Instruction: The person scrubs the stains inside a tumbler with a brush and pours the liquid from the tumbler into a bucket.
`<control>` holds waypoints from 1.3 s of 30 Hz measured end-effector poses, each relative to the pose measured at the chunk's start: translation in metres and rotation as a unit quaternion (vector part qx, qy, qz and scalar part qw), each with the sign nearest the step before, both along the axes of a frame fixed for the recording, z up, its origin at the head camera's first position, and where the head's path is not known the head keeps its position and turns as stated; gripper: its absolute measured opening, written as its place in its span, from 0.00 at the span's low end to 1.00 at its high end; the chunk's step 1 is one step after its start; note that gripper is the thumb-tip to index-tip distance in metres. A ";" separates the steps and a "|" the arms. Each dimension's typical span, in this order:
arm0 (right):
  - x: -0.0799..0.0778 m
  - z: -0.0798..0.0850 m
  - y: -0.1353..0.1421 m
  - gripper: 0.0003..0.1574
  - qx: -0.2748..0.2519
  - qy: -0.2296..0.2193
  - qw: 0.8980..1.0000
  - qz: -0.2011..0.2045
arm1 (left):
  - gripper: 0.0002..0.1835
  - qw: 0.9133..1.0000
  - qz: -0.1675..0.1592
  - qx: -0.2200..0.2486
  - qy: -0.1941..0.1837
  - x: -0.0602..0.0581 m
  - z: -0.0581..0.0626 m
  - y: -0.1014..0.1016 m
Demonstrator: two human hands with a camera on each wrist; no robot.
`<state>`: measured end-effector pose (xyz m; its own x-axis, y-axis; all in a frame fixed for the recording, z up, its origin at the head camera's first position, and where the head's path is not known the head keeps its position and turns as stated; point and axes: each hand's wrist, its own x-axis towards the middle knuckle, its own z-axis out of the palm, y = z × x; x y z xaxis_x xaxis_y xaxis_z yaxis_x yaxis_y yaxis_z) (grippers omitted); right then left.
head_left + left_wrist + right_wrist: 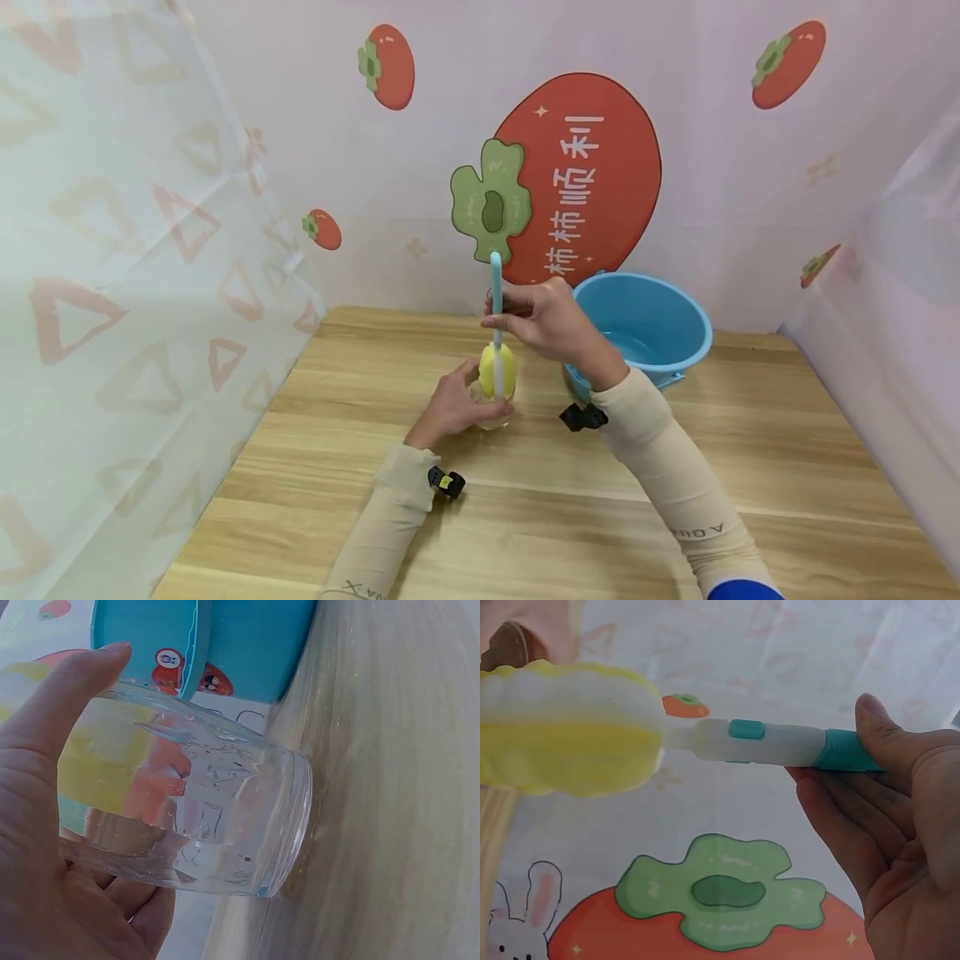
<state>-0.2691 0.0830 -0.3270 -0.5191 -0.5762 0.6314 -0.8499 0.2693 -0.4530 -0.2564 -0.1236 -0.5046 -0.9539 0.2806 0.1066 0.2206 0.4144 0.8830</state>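
Observation:
My left hand (457, 404) grips a clear, faceted drinking glass (225, 802), which stands close to the wooden table top in the left wrist view. Above it, my right hand (542, 321) pinches the turquoise and white handle (780, 744) of a cup brush between thumb and fingers. The brush is upright, its yellow and white sponge head (497, 371) pointing down at the glass's mouth. Through the glass wall, yellow shows near the rim in the left wrist view. Part of the glass is hidden behind the left fingers in the head view.
A blue bucket (652, 312) stands at the back right of the wooden table (337, 400), just behind the right wrist. A white backdrop (697, 125) with printed persimmons rises behind the table, and pale curtains (150, 250) flank it.

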 end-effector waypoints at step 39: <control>-0.012 -0.021 -0.007 0.08 0.000 0.015 1.000 -0.006 | 0.42 1.000 0.008 -0.011 0.003 -0.002 0.000 -0.001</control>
<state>-0.2808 0.0758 -0.3479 -0.5060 -0.5698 0.6476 -0.8602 0.2787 -0.4270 -0.2586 -0.1244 -0.5050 -0.9576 0.2679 0.1056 0.2186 0.4375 0.8722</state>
